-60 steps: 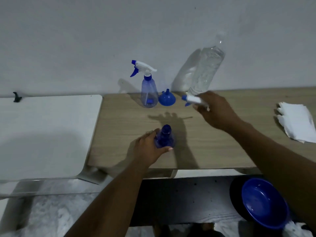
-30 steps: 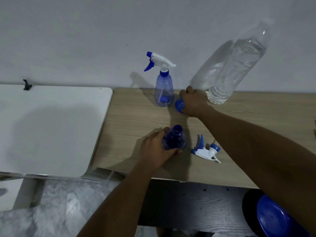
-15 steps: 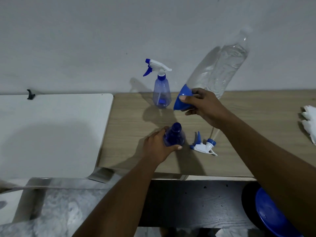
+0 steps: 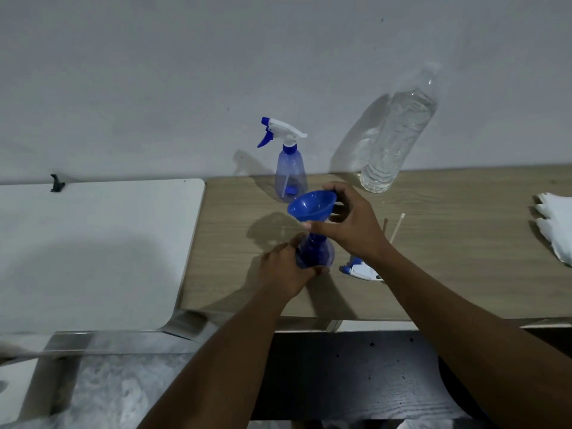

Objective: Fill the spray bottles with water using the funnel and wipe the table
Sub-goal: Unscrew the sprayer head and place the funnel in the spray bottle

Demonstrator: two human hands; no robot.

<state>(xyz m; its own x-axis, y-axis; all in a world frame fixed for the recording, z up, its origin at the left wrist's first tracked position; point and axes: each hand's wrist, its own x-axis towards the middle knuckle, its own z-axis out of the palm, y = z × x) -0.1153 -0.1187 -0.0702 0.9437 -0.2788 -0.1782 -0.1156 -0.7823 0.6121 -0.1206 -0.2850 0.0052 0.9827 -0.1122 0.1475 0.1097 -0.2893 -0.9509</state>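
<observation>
- Left hand [image 4: 286, 270] is wrapped round the lower body of the uncapped blue spray bottle [image 4: 315, 253], which stands upright on the wooden table [image 4: 464, 274] near its front edge.
- Right hand [image 4: 353, 224] pinches the blue funnel [image 4: 312, 205] by its rim and lower cone, thumb in front and fingers behind. I see the funnel mouth-up and tilted toward 10 o'clock, directly over the bottle's neck.
- My thumb hides the spout, so I cannot tell whether it has entered the neck.
- From the held bottle, the second spray bottle [image 4: 291, 171] is at 12 o'clock by the wall, upright, with its white-and-blue trigger head on and nozzle pointing left.
- At 1 o'clock stands the clear water bottle [image 4: 399, 128], against the wall.
- At 3 o'clock, just beside the held bottle, the loose trigger head [image 4: 362, 270] lies flat, partly under my right forearm — its dip tube [image 4: 397, 227] points toward 12 o'clock.
- Far off at 3 o'clock, a white cloth [image 4: 557, 230] lies at the frame's edge.
- At 9 o'clock a white tabletop [image 4: 93, 252] adjoins the wooden one — a small black clip [image 4: 57, 183] sits at its far edge.
</observation>
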